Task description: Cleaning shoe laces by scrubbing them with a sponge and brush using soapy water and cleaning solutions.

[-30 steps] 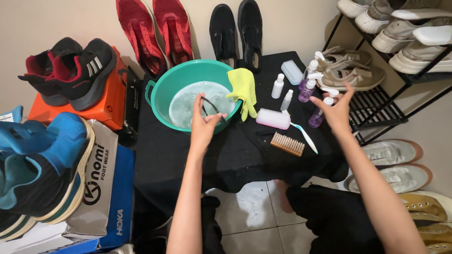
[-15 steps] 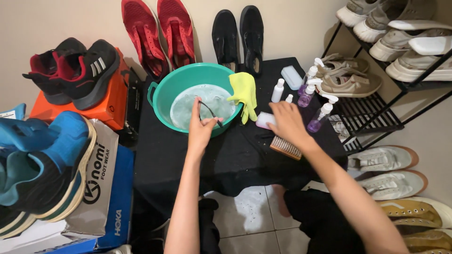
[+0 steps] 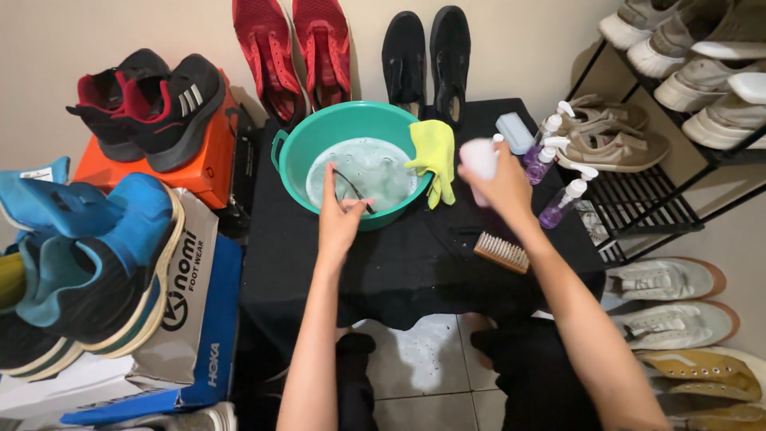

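The right hand [image 3: 501,182] has lifted the pink brush [image 3: 479,156] off the table [image 3: 415,263], gripping it beside the yellow cloth [image 3: 435,156]. The left hand [image 3: 339,219] still pinches a thin dark lace [image 3: 351,187] over the green basin [image 3: 307,136]

Low table [image 3: 399,271] draped in black cloth, carrying a teal basin [image 3: 299,148] near its far left corner. Yellow glove [image 3: 435,156] hanging over the basin rim. Wooden brush [image 3: 501,252] lying toward the right edge. Spray bottles [image 3: 562,201] and a pale soap bar [image 3: 515,132] sitting at the far right corner.
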